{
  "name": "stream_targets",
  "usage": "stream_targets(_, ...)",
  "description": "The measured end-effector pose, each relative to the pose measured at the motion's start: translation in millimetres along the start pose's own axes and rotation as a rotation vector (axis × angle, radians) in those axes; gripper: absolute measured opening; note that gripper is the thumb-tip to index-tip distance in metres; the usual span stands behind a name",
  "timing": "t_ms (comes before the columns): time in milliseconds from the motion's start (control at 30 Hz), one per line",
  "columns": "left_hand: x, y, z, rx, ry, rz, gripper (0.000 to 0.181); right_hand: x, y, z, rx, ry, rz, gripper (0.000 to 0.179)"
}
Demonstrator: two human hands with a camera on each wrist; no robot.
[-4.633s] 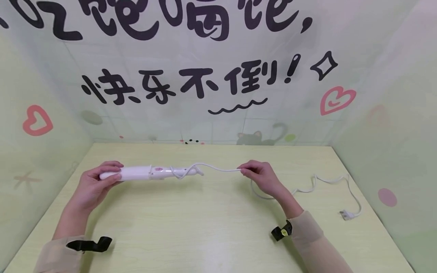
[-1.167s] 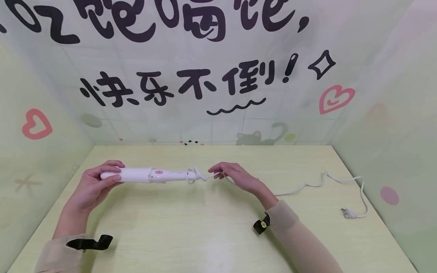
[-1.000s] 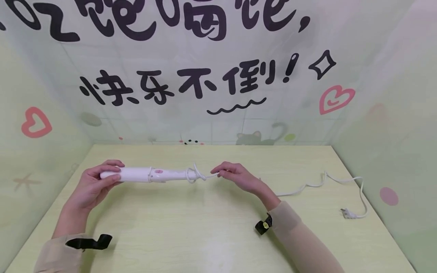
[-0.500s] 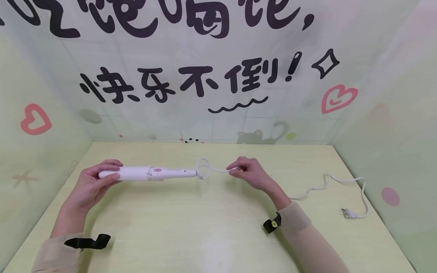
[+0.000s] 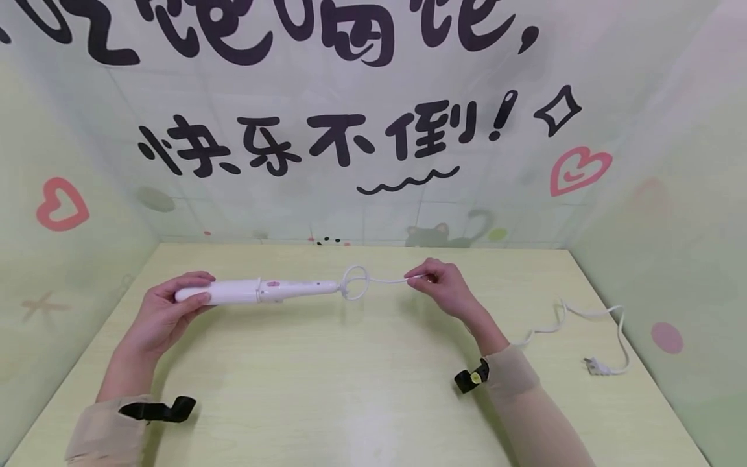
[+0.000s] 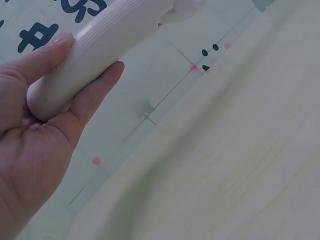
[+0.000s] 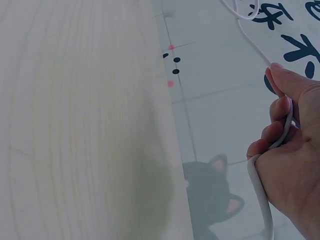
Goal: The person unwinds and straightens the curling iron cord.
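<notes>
My left hand (image 5: 169,308) grips the wide, ribbed end of a white hair iron (image 5: 233,292), holding it level above the table. In the left wrist view, the thumb and fingers wrap the rounded end of the hair iron (image 6: 95,60). A white power cord (image 5: 385,281) leaves the narrow handle end and makes a small loop in the air just beyond it. My right hand (image 5: 449,292) pinches the cord farther along. The right wrist view shows the cord (image 7: 261,195) running through the curled fingers of the right hand (image 7: 295,135) and hanging below.
The rest of the cord lies in bends on the pale wooden table (image 5: 350,402), ending in a plug (image 5: 598,366) near the right edge. Printed walls (image 5: 362,214) enclose the table at the back and on both sides.
The cord coils around the handle first slid to its end, then came off as one loop. My right hand moved in towards the handle, then back right, drawing the cord out. The left hand stayed put.
</notes>
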State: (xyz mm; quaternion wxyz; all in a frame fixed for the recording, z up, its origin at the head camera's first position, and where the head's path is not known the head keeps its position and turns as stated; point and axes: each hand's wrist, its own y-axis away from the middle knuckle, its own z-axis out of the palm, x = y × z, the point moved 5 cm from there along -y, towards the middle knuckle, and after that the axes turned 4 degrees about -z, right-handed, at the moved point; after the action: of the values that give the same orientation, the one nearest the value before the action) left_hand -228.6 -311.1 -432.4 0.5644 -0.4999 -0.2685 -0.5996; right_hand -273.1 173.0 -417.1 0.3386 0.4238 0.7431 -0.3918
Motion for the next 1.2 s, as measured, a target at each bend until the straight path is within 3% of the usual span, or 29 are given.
stream_targets(100,-0.6,0.5,-0.8,0.004,-0.008,-0.01,0.04,1,-0.1,-2,0.026,0.015,0.01,0.011)
stream_targets(367,3.6,1.1,-3.3,0.039,-0.049,-0.008,0.039,-41,9.5,-16,0.093,-0.014,0.005,0.011)
stream_targets(533,5.4,2.1,-6.6,0.046,-0.037,-0.016,0.039,-40,10.3,-18,0.13,-0.013,0.029,0.011)
stream_targets(633,6.3,2.8,-12.4,0.073,-0.046,-0.023,0.039,-22,8.2,-20,0.14,-0.016,0.06,0.012)
stream_targets(733,7.6,4.6,-21.5,0.141,-0.02,-0.024,0.039,1,7.8,-26,0.177,-0.039,0.108,0.014)
stream_targets(833,8.3,9.1,-33.3,0.232,0.062,-0.024,0.041,18,9.7,-32,0.197,-0.055,0.152,0.016)
stream_targets(1200,5.6,23.9,-64.4,0.496,0.367,-0.084,0.058,40,4.1,-25,0.15,-0.019,0.213,0.018)
